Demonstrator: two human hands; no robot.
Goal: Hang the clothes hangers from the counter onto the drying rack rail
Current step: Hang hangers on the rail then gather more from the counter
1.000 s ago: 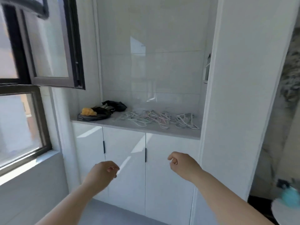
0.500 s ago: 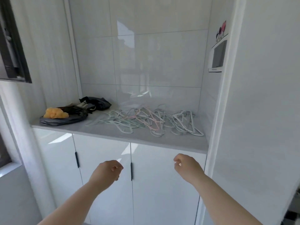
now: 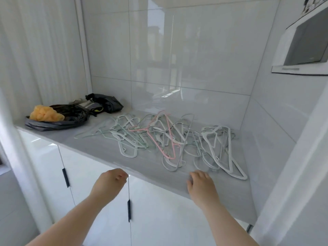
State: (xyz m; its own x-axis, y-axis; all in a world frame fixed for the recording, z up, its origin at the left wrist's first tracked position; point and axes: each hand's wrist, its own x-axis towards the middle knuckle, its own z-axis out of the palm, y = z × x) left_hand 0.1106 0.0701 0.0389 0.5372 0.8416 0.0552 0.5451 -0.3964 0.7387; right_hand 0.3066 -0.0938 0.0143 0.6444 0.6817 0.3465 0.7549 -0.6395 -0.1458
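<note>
Stepping closer during the last second, the person has brought the right hand (image 3: 200, 183) over the tabletop (image 3: 95, 148) edge, fingers loose and empty, near the tangled hangers (image 3: 159, 137). The left hand (image 3: 111, 181) waits lower, loosely curled, empty. No hanger is picked yet.

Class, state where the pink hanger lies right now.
In the head view, the pink hanger lies mid-pile among the pale hangers on the counter, right of the black bag.
</note>
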